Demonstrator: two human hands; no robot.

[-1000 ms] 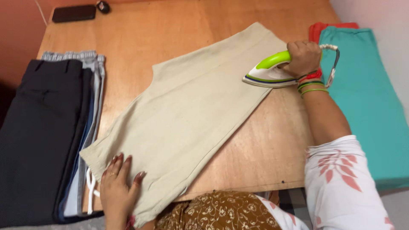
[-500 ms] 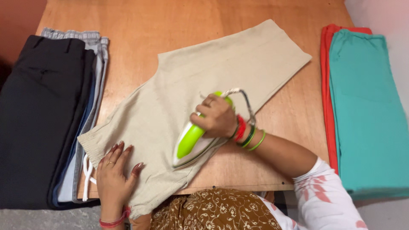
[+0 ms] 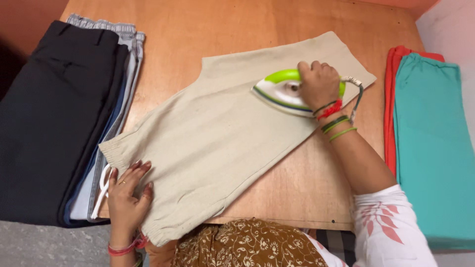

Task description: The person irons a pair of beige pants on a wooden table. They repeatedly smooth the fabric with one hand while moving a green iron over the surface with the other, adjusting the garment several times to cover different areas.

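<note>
A beige garment [image 3: 217,133] lies spread diagonally on the wooden table [image 3: 213,34]. My right hand [image 3: 319,85] grips the handle of a green and white iron [image 3: 279,90], which rests on the garment's far right part. A cord loops out behind the hand. My left hand [image 3: 127,195] lies flat, fingers spread, on the garment's elastic waistband at the near left corner. A white drawstring shows beside it.
A stack of folded dark and striped trousers [image 3: 54,118] lies at the left. Folded teal [image 3: 433,148] and orange clothes [image 3: 391,104] sit at the right beside a pale wall. The table's front edge is next to my patterned brown clothing [image 3: 247,247].
My right hand has slid the iron from the garment's near middle back up to its far right part. My left hand has stayed pressed on the waistband.
</note>
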